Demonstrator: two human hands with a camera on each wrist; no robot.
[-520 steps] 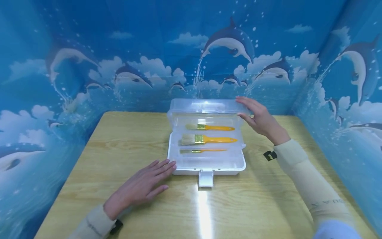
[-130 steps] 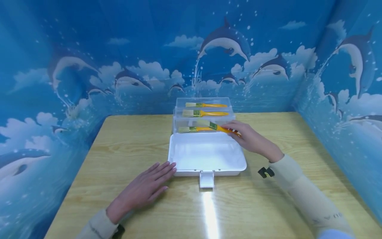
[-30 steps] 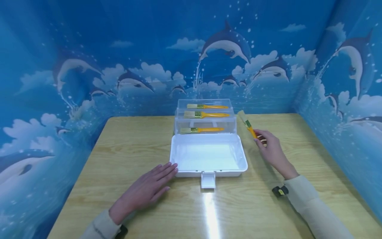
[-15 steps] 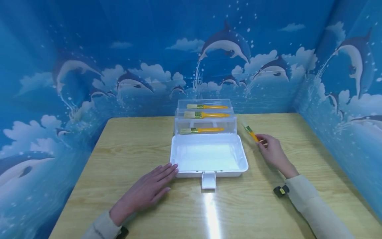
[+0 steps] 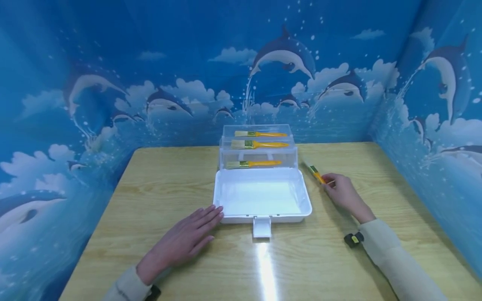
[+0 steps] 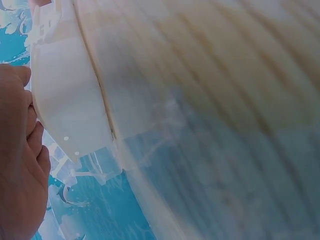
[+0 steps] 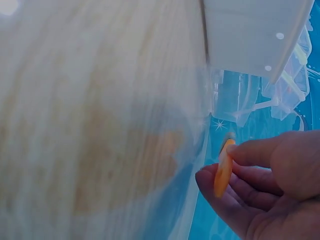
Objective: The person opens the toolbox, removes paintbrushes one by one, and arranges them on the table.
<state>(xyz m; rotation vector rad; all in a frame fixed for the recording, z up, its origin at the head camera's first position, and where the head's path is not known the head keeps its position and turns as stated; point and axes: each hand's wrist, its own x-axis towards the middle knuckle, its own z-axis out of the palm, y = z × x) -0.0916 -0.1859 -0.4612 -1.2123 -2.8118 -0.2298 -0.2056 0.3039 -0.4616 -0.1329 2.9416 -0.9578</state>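
Observation:
My right hand pinches the orange handle of a paintbrush low over the table, right of the white box. The brush's pale bristles point away, up and left. In the right wrist view, thumb and fingers grip the handle. With straight fingers, my left hand touches the box's front left corner; the left wrist view shows its fingers along the box side. Behind the bare white base, stepped clear trays hold three orange-handled brushes, a thin one, a wide one and a lower one.
The box stands on a wooden table, its white latch hanging at the front. A blue curtain printed with dolphins closes off the back and sides. Light reflects in a bright strip before the latch.
Earlier, the trays swung back off the base, and my right hand held a brush over them. It has since carried that brush right of the box and lowered it. My left hand stays put.

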